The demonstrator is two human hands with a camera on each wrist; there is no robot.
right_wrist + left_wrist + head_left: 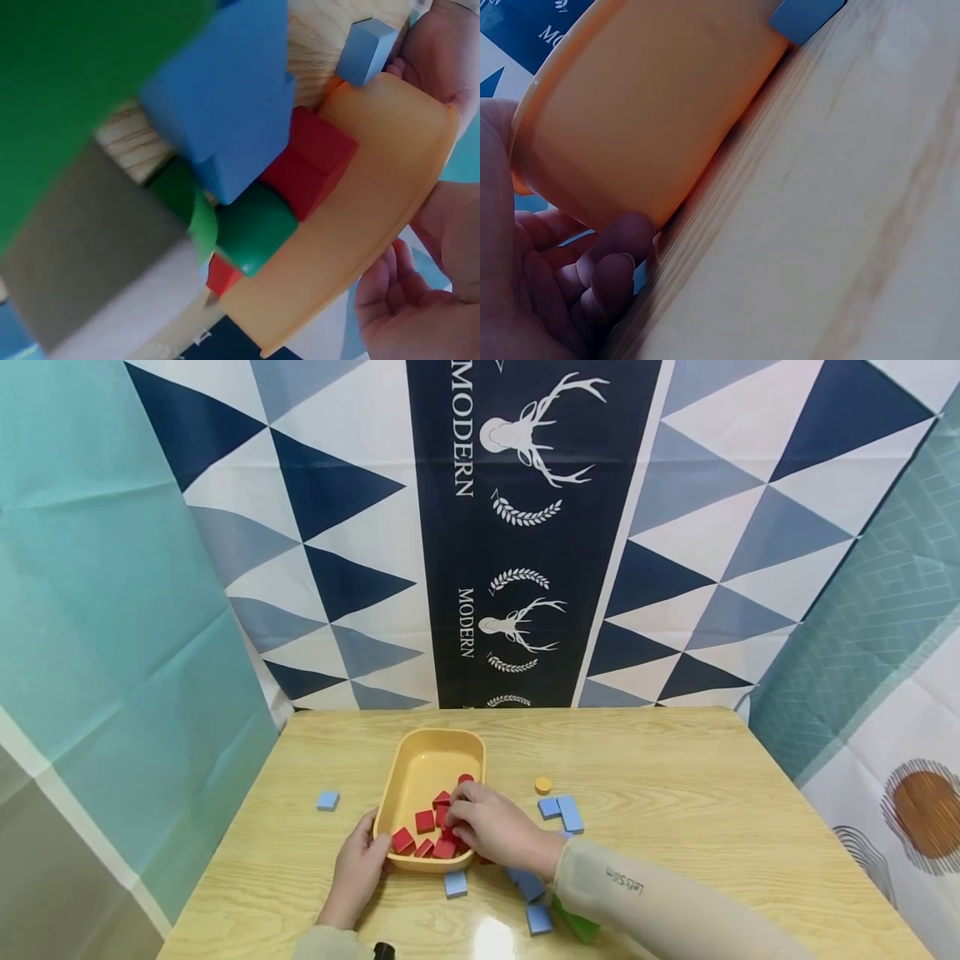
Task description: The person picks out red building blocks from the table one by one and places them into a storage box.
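In the head view a yellow-orange tray point(424, 772) stands on the table with several red blocks point(424, 821) gathered in its near part. My left hand point(358, 868) grips the near left corner, thumb over the rim; the left wrist view shows its curled fingers point(611, 289) against the tray's outer wall point(652, 97). Over the right side of the tray, my right hand point(491, 827) has bent fingers reaching down among the red blocks. Its fingertips touch red there, but whether they pinch a block is hidden.
Blue blocks point(570, 814) lie right of the tray, beside a small yellow disc point(543, 786). Another blue block point(456, 884) sits by the tray's near edge, one more point(327, 801) to its left. A green block point(576, 922) is partly under my right forearm.
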